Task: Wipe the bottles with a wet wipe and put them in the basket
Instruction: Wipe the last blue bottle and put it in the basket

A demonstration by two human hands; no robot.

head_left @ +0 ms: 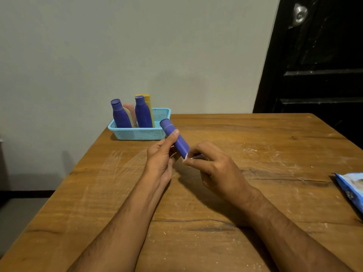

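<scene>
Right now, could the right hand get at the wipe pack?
Probably not at once: the right hand pinches a wipe at the bottle. The pack lies on the table to its right, with nothing between.

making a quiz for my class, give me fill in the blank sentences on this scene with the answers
1. The basket on the table is light ____.
2. Both hands hold a ____ bottle above the table.
3. The left hand grips the bottle nearer its ____.
4. The blue packet lies at the table's ____ edge.

Missing words: blue; purple; cap; right
</scene>
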